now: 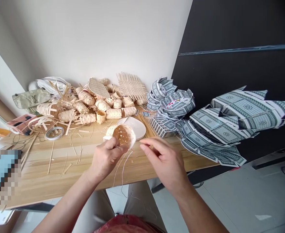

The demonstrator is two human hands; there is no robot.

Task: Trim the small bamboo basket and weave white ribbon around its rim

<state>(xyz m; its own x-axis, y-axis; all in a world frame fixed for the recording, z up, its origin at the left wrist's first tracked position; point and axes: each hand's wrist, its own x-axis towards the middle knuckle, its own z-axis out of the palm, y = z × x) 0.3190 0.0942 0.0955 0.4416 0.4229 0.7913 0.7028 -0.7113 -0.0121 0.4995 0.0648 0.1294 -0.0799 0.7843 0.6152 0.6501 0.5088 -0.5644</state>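
A small woven basket (123, 134) with a white rim is in my left hand (108, 158), its opening tilted toward me. My left thumb and fingers pinch the near edge. Right of the basket, my right hand (163, 160) is raised with thumb and index fingertips pressed together; what they hold, if anything, is too small to make out. A white thread (123, 170) hangs from the basket past the table's front edge. Behind the basket lies a round white disc (139, 128).
Woven cylinders (113, 113) and a flat woven mat (132, 86) are heaped at the back. A tape roll (54, 133) and loose strips lie at left. Folded card structures (177, 103) stand at right. The table (72, 181) ends just before my legs.
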